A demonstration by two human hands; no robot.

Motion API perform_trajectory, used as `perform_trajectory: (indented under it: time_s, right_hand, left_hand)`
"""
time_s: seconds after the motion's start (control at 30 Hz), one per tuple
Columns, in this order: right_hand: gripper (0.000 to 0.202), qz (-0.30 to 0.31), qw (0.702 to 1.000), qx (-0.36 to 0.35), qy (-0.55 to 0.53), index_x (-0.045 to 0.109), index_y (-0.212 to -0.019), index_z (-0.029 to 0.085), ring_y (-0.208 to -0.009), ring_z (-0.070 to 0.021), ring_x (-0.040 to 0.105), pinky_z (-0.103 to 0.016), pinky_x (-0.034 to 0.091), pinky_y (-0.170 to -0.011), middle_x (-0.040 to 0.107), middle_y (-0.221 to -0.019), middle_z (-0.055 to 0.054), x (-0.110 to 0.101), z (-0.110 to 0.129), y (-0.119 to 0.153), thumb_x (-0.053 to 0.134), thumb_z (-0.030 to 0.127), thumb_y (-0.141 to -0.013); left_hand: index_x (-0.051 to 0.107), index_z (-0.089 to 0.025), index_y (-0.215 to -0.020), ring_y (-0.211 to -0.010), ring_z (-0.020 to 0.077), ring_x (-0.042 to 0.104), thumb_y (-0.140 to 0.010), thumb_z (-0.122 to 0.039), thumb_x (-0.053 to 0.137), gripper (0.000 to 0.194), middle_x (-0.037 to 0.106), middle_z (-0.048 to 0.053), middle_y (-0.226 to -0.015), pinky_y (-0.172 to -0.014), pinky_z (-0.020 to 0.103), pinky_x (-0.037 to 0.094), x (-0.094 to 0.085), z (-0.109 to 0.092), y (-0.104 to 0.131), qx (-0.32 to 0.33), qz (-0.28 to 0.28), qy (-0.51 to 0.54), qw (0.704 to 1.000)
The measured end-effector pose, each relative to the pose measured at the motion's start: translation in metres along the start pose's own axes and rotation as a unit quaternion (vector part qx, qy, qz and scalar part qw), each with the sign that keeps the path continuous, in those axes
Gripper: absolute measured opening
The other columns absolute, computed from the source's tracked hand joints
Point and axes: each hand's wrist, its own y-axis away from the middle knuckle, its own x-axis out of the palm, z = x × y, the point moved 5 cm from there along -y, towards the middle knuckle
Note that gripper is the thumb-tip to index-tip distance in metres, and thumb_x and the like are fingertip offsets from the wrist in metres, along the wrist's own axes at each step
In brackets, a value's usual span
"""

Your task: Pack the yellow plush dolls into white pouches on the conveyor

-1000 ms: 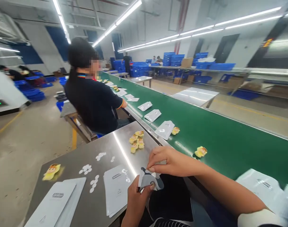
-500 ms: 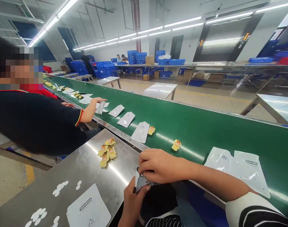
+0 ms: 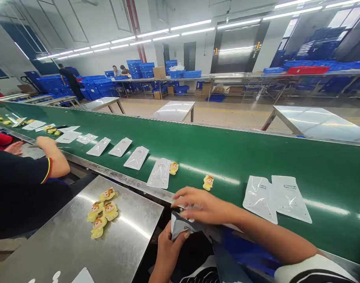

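My left hand point(image 3: 168, 247) grips a small silver-grey pouch point(image 3: 177, 227), thumb across its printed front, with the pouch mouth tilted up. Over that mouth hovers my right hand point(image 3: 202, 203), its fingers stretched and apart. A small pale bit shows under its fingertips, too little to name. To the left on the metal table lies a cluster of yellow toy figures point(image 3: 109, 211). Beyond my hands, a single yellow figure point(image 3: 208, 182) rests on the green conveyor belt point(image 3: 227, 153); another figure point(image 3: 174, 168) touches a flat pouch point(image 3: 159, 173).
Two flat pouches point(image 3: 290, 198) lie on the belt at right. More pouches run along the belt leftward. The steel table point(image 3: 64, 236) carries white round stickers and a white sheet's corner point(image 3: 83, 276). A co-worker's arm point(image 3: 54, 159) is at far left.
The view has swung right. My right hand's fingers, earlier curled at the pouch mouth, are now spread and slightly raised. My left hand still grips the pouch. The co-worker's hand has left a pouch.
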Motion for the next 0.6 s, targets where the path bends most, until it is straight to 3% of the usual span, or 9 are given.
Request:
perform_trajectory:
  time_s: [0.07,0.13,0.2,0.23,0.33,0.43,0.53,0.6]
  right_hand:
    - [0.040,-0.071,0.987,0.130,0.067,0.051,-0.128,0.020,-0.102,-0.0174,0.056,-0.032,0.047,-0.086,0.057,-0.121,-0.009,-0.023,-0.040,0.014,0.041,0.039,-0.094]
    - [0.048,-0.118,0.930,0.277,0.212,0.050,-0.128,0.015,-0.108,-0.0258,0.054,-0.042,0.044,-0.090,0.055,-0.123,-0.016,-0.042,-0.082,0.037,0.041,0.045,-0.093]
    - [0.047,-0.089,0.878,0.351,0.314,0.056,-0.120,0.013,-0.113,-0.0320,0.051,-0.049,0.039,-0.093,0.055,-0.123,-0.020,-0.044,-0.113,0.056,0.046,0.047,-0.090]
    - [0.043,-0.063,0.873,0.353,0.331,0.059,-0.115,0.014,-0.113,-0.0324,0.051,-0.050,0.038,-0.094,0.057,-0.121,-0.020,-0.039,-0.121,0.062,0.047,0.045,-0.089]
    - [0.026,-0.038,0.917,0.278,0.284,0.062,-0.102,0.018,-0.099,-0.0243,0.060,-0.045,0.040,-0.092,0.067,-0.098,-0.010,-0.014,-0.118,0.064,0.045,0.034,-0.091]
    - [0.024,-0.143,0.940,0.245,0.189,0.057,-0.108,0.020,-0.079,-0.0165,0.063,-0.033,0.048,-0.077,0.067,-0.089,-0.004,-0.007,-0.097,0.056,0.040,0.028,-0.093]
    - [0.030,-0.242,0.933,0.196,0.182,0.053,-0.119,0.020,-0.097,-0.0176,0.061,-0.034,0.048,-0.085,0.062,-0.109,-0.008,-0.010,-0.079,0.058,0.038,0.030,-0.095]
    - [0.035,-0.215,0.940,0.151,0.219,0.050,-0.126,0.021,-0.119,-0.0224,0.049,-0.045,0.038,-0.101,0.054,-0.127,-0.011,-0.002,-0.070,0.069,0.041,0.033,-0.094]
  left_hand:
    - [0.069,-0.015,-0.096,-0.079,0.0228,0.063,-0.070,-0.040,0.066,0.036,0.072,0.005,-0.085,-0.073,0.031,0.048,0.006,0.000,-0.002,-0.013,0.036,0.014,0.999]
    - [0.069,-0.015,-0.098,-0.082,0.0229,0.063,-0.071,-0.038,0.066,0.035,0.072,0.006,-0.087,-0.075,0.031,0.048,0.010,-0.003,-0.003,-0.022,0.063,0.024,0.998]
    - [0.069,-0.015,-0.097,-0.083,0.0226,0.063,-0.072,-0.036,0.067,0.033,0.072,0.005,-0.087,-0.077,0.031,0.048,0.013,-0.006,-0.003,-0.021,0.081,0.032,0.996]
    - [0.069,-0.015,-0.096,-0.083,0.0225,0.063,-0.072,-0.035,0.067,0.031,0.072,0.005,-0.087,-0.077,0.031,0.048,0.014,-0.007,-0.003,-0.018,0.084,0.036,0.996]
    - [0.070,-0.015,-0.093,-0.082,0.0222,0.063,-0.072,-0.032,0.067,0.027,0.072,0.005,-0.086,-0.077,0.032,0.048,0.014,-0.009,-0.003,-0.006,0.068,0.034,0.997]
    - [0.069,-0.015,-0.094,-0.079,0.0221,0.062,-0.072,-0.034,0.067,0.029,0.071,0.006,-0.086,-0.075,0.032,0.048,0.014,-0.006,-0.005,-0.006,0.054,0.005,0.999]
    - [0.068,-0.014,-0.096,-0.079,0.0222,0.062,-0.073,-0.036,0.066,0.032,0.071,0.006,-0.086,-0.074,0.032,0.048,0.019,0.001,-0.003,-0.017,0.056,-0.026,0.998]
    - [0.068,-0.014,-0.094,-0.078,0.0221,0.062,-0.072,-0.037,0.066,0.032,0.071,0.006,-0.085,-0.074,0.032,0.047,0.026,0.006,0.001,-0.030,0.052,-0.019,0.998]
